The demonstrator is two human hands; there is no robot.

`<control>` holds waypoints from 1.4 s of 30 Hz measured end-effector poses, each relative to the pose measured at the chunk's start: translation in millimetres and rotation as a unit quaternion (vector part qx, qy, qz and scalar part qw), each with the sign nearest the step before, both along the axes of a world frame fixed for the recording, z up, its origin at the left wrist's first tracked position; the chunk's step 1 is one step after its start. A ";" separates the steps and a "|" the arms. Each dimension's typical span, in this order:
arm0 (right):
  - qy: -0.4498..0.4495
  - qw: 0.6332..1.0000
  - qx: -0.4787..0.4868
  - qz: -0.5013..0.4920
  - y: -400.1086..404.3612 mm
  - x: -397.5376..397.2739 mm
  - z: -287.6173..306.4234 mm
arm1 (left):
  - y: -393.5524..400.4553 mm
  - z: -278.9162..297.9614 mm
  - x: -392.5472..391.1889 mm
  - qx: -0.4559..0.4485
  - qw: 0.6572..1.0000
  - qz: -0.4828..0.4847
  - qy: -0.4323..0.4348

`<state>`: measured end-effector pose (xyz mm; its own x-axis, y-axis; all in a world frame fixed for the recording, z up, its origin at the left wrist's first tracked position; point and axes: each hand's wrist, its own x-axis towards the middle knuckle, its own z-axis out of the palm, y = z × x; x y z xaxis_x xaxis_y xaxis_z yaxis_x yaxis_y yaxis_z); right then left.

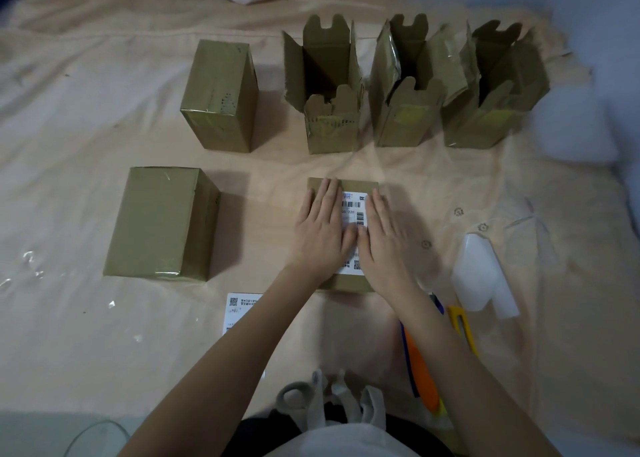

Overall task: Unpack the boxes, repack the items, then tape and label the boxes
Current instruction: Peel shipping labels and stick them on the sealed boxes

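A label (353,214) is pressed onto the box (346,283) at 6 o'clock by the flat, open left hand (320,229) and right hand (384,236), nothing gripped; smoothing outward should prevent bubbles.

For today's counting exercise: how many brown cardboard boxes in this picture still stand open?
3. The left open brown cardboard box, the middle open box and the right open box stand together in the back row. None seem hidden.

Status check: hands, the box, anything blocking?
Both hands flat: left hand, right hand, pressing label onto box. Three boxes behind open. Nothing blocking.
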<state>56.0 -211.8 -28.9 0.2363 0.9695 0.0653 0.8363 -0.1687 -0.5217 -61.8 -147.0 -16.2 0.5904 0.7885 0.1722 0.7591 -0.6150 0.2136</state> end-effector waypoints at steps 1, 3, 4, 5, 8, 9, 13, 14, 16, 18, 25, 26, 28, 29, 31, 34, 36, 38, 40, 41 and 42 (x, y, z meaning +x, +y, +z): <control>0.047 0.999 -0.005 -0.013 -4.1 1.0 -0.9 | -0.1 -1.5 -0.4 -0.001 1.000 -0.004 0.003; 0.137 0.990 -0.034 -0.028 -12.6 2.1 -1.2 | -0.5 -3.4 -2.1 -0.001 1.000 -0.020 0.010; 0.173 0.983 -0.056 -0.031 -16.1 2.0 -0.2 | -1.3 -3.9 -2.4 0.001 0.999 -0.037 0.012; 0.204 0.976 -0.072 -0.034 -18.5 1.7 1.4 | -3.1 -4.1 -2.1 0.003 0.998 -0.058 0.013; 0.282 0.954 -0.087 -0.052 -19.4 2.3 5.8 | -10.5 -5.9 0.2 0.011 0.995 -0.097 0.013; 0.302 0.947 -0.088 -0.058 -18.9 2.7 6.9 | -12.2 -6.1 0.4 0.010 0.995 -0.097 0.015; 0.319 0.941 -0.085 -0.073 -17.8 2.8 10.9 | -13.8 -6.1 -1.3 0.008 0.994 -0.104 0.018; 0.317 0.942 -0.082 -0.077 -17.1 2.2 11.5 | -16.0 -6.6 -1.2 0.011 0.993 -0.115 0.017; 0.318 0.942 -0.074 -0.080 -15.6 0.6 13.2 | -23.8 -8.7 -0.4 0.016 0.990 -0.138 0.017; 0.322 0.940 -0.072 -0.083 -15.4 -0.3 14.2 | -32.8 -10.4 -0.3 0.017 0.988 -0.149 0.023; 0.310 0.940 -0.093 -0.110 -25.6 -2.7 8.5 | -52.7 -8.9 -8.8 0.017 0.987 -0.155 0.041; 0.304 0.941 -0.099 -0.109 -28.6 -3.6 9.0 | -55.7 -9.3 -11.0 0.014 0.987 -0.157 0.043; 0.287 0.947 -0.100 -0.104 -35.0 -5.7 10.5 | -62.9 -9.7 -16.7 0.008 0.986 -0.162 0.044; 0.278 0.950 -0.099 -0.101 -38.1 -6.8 11.3 | -66.9 -9.4 -20.5 0.005 0.985 -0.168 0.040; 0.262 0.955 -0.103 -0.093 -44.1 -8.7 12.5 | -74.4 -8.0 -30.1 -0.014 0.982 -0.187 0.010; 0.249 0.959 -0.105 -0.086 -50.2 -10.1 18.2 | -78.5 -2.3 -47.5 -0.050 0.975 -0.205 -0.075; 0.241 0.962 -0.099 -0.084 -52.2 -11.2 20.8 | -73.3 -0.4 -54.6 -0.030 0.982 -0.161 -0.089; 0.238 0.961 -0.110 -0.084 -52.5 -13.1 19.5 | -64.9 1.2 -53.8 -0.024 0.994 -0.087 -0.057; 0.233 0.961 -0.122 -0.081 -52.7 -15.1 15.6 | -61.2 0.9 -49.4 -0.041 0.998 -0.036 -0.017; 0.232 0.962 -0.124 -0.077 -53.3 -15.9 14.2 | -61.1 -0.3 -47.7 -0.050 0.998 -0.022 -0.001; 0.232 0.962 -0.122 -0.074 -54.1 -16.7 12.9 | -61.8 -2.3 -46.8 -0.056 0.998 -0.013 0.009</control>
<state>39.3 -265.9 -16.1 0.3216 0.8965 -0.3046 0.4810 -0.4318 -0.7630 -108.6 -208.7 -18.4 0.6131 0.7866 0.0731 0.7475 -0.6076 0.2685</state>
